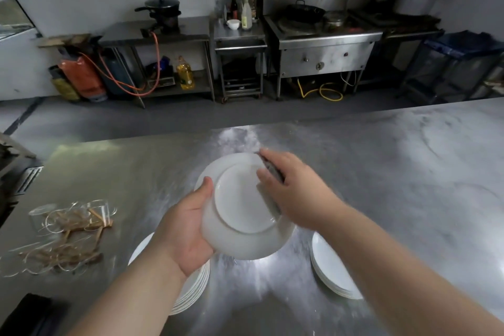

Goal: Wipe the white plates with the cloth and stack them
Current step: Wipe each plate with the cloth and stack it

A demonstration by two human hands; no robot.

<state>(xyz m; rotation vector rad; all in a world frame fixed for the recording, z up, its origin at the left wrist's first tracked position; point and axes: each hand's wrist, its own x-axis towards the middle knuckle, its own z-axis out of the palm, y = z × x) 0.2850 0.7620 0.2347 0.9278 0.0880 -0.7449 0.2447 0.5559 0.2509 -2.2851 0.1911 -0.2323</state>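
White plate [242, 207] is held up over the table [381, 172], bottom side showing. The left hand [185, 229] grips its edge. The right hand [294, 188] holds the dark cloth [274, 172] on the rim. Rub all the way round and keep a tight hold.

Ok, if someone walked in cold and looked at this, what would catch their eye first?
First the white plate, held up mid-frame over the steel table. The left hand grips its near-left rim while the right hand holds a dark cloth against its far-right edge. Next come two piles of white plates on the table below, the left stack under the left wrist and the right stack under the right forearm.
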